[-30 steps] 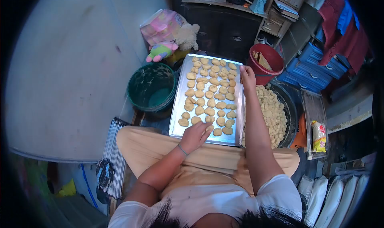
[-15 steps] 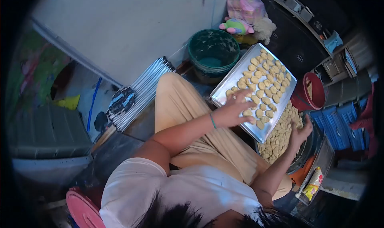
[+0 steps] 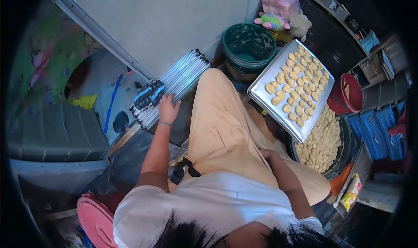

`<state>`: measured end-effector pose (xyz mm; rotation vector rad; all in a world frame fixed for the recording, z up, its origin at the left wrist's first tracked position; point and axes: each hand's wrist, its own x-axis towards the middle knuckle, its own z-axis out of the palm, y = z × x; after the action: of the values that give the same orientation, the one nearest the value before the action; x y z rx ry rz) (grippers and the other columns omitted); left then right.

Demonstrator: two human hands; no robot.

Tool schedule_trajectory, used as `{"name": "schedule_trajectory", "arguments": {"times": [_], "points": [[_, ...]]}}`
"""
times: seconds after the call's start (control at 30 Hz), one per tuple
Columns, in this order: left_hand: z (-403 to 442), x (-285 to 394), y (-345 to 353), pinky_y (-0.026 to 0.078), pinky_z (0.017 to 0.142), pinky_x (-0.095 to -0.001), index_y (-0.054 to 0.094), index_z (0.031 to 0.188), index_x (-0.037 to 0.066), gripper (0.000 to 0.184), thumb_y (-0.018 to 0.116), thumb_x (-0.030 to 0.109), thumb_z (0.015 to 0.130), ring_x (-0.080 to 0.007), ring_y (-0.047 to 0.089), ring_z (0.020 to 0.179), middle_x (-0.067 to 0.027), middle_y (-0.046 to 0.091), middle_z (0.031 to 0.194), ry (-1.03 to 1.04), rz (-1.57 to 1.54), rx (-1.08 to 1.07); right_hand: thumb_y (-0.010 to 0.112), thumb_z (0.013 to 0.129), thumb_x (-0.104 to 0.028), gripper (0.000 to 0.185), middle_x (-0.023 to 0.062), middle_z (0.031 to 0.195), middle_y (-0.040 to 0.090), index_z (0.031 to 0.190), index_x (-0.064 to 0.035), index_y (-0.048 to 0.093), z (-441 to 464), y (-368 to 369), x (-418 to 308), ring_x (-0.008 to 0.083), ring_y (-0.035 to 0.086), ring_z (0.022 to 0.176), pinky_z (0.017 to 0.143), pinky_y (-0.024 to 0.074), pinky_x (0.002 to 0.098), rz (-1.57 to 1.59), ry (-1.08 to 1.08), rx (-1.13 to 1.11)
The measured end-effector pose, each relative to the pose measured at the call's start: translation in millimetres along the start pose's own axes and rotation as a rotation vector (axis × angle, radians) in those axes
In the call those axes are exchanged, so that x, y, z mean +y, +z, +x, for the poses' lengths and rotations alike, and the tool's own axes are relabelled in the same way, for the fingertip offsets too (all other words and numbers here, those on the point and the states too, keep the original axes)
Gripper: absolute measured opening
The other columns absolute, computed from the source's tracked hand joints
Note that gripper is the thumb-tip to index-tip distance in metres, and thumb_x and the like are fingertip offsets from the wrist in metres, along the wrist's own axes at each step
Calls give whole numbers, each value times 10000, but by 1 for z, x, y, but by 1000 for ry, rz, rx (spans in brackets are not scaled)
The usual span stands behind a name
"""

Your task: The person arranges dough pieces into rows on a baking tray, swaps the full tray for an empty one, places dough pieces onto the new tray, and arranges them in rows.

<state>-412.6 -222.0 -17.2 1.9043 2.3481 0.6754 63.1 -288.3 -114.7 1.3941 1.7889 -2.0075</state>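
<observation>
My left hand (image 3: pixel 169 109) is at the near edge of a stack of metal trays (image 3: pixel 183 80), beside a dark blue patterned cloth bundle (image 3: pixel 149 94); its fingers are apart and hold nothing. My right hand (image 3: pixel 269 155) rests low by my right leg, its fingers mostly hidden behind the thigh. A silver tray (image 3: pixel 261 91) bearing several flattened dough pieces (image 3: pixel 291 82) sits tilted in view beyond my knees. Right of it, a large dark basin (image 3: pixel 347 148) holds many pale dough lumps (image 3: pixel 321 139).
A green bucket (image 3: pixel 249 43) stands behind the stack, a red bucket (image 3: pixel 348 93) beyond the basin. Blue drawers (image 3: pixel 376 130) are at the right, with a yellow packet (image 3: pixel 351 193) nearer. A pink lid (image 3: pixel 96 219) and grey bin (image 3: pixel 56 132) are at the left.
My left hand has left the dough tray and moved left to the metal tray stack. My right hand has come back from the basin to my leg. The view has turned left.
</observation>
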Motion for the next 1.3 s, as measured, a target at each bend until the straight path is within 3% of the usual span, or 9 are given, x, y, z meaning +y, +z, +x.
{"name": "schedule_trajectory", "arguments": {"times": [0.13, 0.33, 0.63, 0.77, 0.93, 1.03, 1.1, 1.2, 1.3], "points": [[-1, -8, 8, 404, 937, -476, 595, 1209, 106, 470, 725, 260, 785, -327, 486, 1153, -108, 519, 1230, 48, 128, -86, 552, 899, -518, 814, 174, 1530, 326, 1521, -88, 251, 34, -22, 72, 270, 263, 1436, 1159, 213, 379, 24, 111, 165], [-6, -18, 56, 325, 991, -519, 492, 1378, 219, 603, 678, 229, 804, -309, 411, 1271, -99, 433, 1413, 239, 374, 22, 577, 880, -519, 815, 181, 1495, 383, 1506, -84, 292, -5, -6, 2, 282, 351, 1384, 1134, 260, 379, 162, 182, 137], [19, 47, 48, 352, 947, -509, 584, 955, 95, 275, 715, 268, 785, -340, 377, 1278, -129, 446, 1319, 4, 375, -133, 569, 880, -464, 733, 208, 1457, 430, 1478, -98, 355, 2, -22, 19, 333, 418, 1341, 1104, 320, 406, 72, 221, 310], [38, 4, 61, 457, 703, -503, 553, 854, 4, 327, 649, 315, 874, -422, 598, 817, -223, 635, 879, 40, 154, -448, 596, 854, -434, 685, 226, 1368, 522, 1415, -73, 438, -8, -36, 9, 346, 513, 1252, 1049, 389, 413, 19, 68, 412], [36, 40, -21, 423, 637, -525, 515, 801, -37, 338, 592, 272, 915, -483, 549, 707, -277, 561, 709, 168, -55, -437, 622, 839, -286, 620, 205, 1311, 561, 1395, -69, 454, -47, -44, -38, 339, 561, 1191, 1013, 430, 387, -240, 129, 504], [39, 60, -93, 387, 602, -428, 479, 793, -26, 310, 574, 227, 943, -327, 402, 637, -228, 471, 696, 145, -147, -277, 638, 866, -270, 598, 197, 1319, 556, 1394, -58, 453, -95, -45, -70, 313, 550, 1209, 1034, 418, 373, -91, -116, 578], [39, 97, -151, 351, 578, -323, 484, 795, -6, 275, 579, 194, 959, -131, 344, 676, -30, 400, 664, 71, -407, -225, 642, 892, -259, 580, 181, 1345, 538, 1394, -44, 448, -112, -50, -78, 285, 528, 1234, 1046, 406, 372, 57, -212, 521], [50, 128, -229, 283, 570, -272, 417, 748, 27, 311, 578, 184, 962, -94, 299, 694, 24, 334, 697, 196, -390, -56, 636, 926, -256, 558, 158, 1374, 510, 1396, -27, 441, -131, -64, -97, 252, 494, 1263, 1056, 394, 376, 331, -408, 456], [55, 167, -277, 392, 805, -233, 598, 1065, -28, 209, 581, 146, 951, -91, 486, 881, -3, 589, 969, 121, -745, 33, 635, 929, -295, 581, 146, 1409, 482, 1405, -33, 429, -138, -81, -131, 266, 461, 1300, 1076, 375, 401, 413, -531, 500]]}}
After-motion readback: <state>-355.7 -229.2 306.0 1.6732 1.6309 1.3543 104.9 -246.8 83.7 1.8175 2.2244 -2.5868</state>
